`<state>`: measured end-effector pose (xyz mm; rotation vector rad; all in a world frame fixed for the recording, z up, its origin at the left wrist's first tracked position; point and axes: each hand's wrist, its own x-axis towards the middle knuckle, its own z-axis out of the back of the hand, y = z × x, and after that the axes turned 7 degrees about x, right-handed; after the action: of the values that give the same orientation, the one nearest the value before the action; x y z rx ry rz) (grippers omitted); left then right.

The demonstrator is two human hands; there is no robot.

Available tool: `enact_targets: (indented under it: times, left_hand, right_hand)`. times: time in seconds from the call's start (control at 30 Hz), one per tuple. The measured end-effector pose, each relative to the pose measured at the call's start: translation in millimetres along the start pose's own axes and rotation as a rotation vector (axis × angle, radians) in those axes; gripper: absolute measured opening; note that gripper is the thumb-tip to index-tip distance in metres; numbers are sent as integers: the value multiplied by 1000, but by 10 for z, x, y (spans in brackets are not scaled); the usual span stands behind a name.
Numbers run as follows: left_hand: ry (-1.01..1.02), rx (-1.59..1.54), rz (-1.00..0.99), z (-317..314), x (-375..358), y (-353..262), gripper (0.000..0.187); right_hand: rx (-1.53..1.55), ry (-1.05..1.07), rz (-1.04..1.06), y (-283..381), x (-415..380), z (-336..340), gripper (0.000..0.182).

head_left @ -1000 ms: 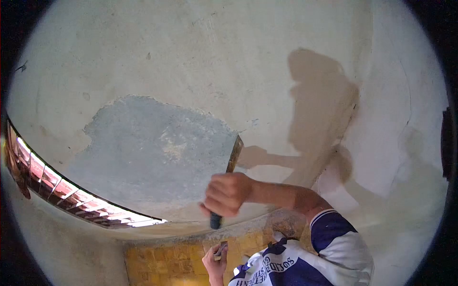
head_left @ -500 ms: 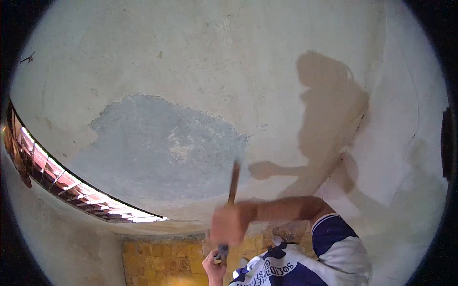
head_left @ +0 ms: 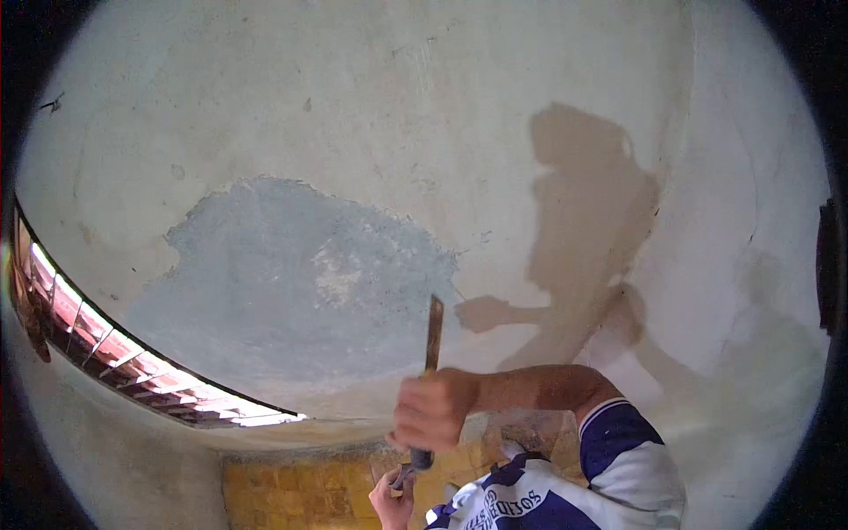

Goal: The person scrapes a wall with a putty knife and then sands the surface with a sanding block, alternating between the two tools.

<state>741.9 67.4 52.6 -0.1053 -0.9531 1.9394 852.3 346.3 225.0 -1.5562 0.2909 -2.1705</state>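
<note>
Blade upright in the right fist, tip over the edge of a grey wall patch

Right hand point(head_left: 433, 408): fingers closed in a full fist around the grip of a long-bladed hand tool point(head_left: 434, 334). Blade exposed above the fist, dark butt point(head_left: 422, 458) exposed below. A whole-fist hold is judged to have been chosen for firmness, with the length of the blade left free for reach and the knuckles clear of the wall point(head_left: 353, 106). Forearm seen bent across from the sleeve point(head_left: 618, 442), which probably allows push from the elbow. Whether the wall is touched by the tip cannot be told.

Left hand point(head_left: 392, 505): held low, near the tool's butt, fingers curled round a small greyish piece point(head_left: 404, 478). Its kind cannot be made out. It is perhaps held there to be out of the blade's path.

Tool: slim and straight, its end cut at a slant. Surface brown and mottled, as if rusted or soiled; a yellowish part is seen where the blade meets the fist. Butt dark, slightly blurred.

Wall: pale, scuffed coat, broken by a broad grey patch point(head_left: 247, 256) with a ragged upper rim. A whitish, rough spot point(head_left: 340, 276) is noted inside it. A person's shadow point(head_left: 583, 203) is cast beside the patch. Yellowish tiled floor point(head_left: 291, 495) seen below.
</note>
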Motion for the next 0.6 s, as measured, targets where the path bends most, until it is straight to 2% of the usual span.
enact_targets:
  times: [0.1,0.17,0.23,0.27,0.37,0.4,0.53,0.6]
  left_hand:
    - [45,-1,16,88,-11,56,19]
    - [46,3,-40,85,31,145,19]
    - [72,-48,0,90,28,268,19]
    - [85,-77,19,68,34,307,19]
    - [82,0,-103,157,122,224,20]
    - [74,11,-85,152,146,233,19]
    - [76,27,-48,182,109,308,20]
    - [69,7,-44,234,66,351,22]
  right_hand:
    - [-142,84,21,-250,-232,-100,19]
    - [-123,1,-27,-192,-198,-66,21]
    - [-112,-80,-68,-113,-20,51,25]
    - [63,36,10,67,185,125,27]
    - [-52,-85,-115,-103,172,135,28]
    - [-44,-124,-165,-94,238,163,28]
    - [-51,118,87,223,367,19,26]
    - [-197,46,-5,-238,67,40,29]
